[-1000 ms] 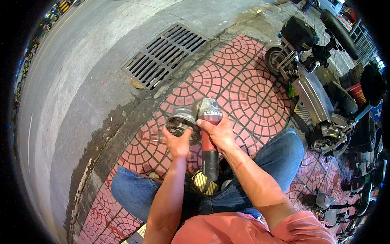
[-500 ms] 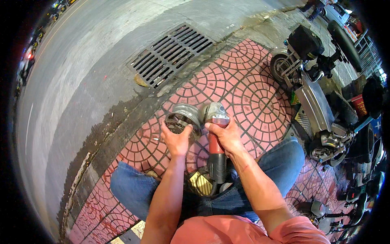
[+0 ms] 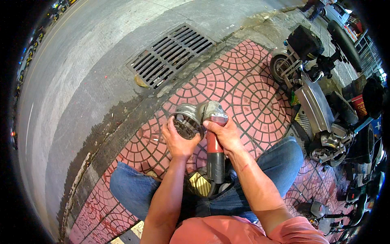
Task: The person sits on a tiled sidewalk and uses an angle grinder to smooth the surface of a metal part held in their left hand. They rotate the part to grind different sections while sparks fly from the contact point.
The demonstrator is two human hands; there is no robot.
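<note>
My left hand (image 3: 180,144) is closed round a dark, hollow metal wheel hub (image 3: 187,109), thumb and fingers on its rim with the open side tilted toward me. In my right hand (image 3: 226,135) is an angle grinder (image 3: 213,143) with a red body, a black rear grip and a grey metal head. The grinder's head meets the hub's far right side, and I cannot make out its disc. My thumb lies across the red body just below the head. Both things are held above the tiles between my knees.
Pink patterned paving (image 3: 260,101) lies around me, bordered by a kerb and a grey road. A metal drain grate (image 3: 172,55) is set in the road ahead. At the right stand a partly stripped scooter (image 3: 315,105) and other vehicle parts. A yellow ribbed tile (image 3: 200,185) shows below the grinder.
My left hand has turned the hub a little and shifted slightly right, so its hollow side shows more. The grinder and my right hand have hardly moved.
</note>
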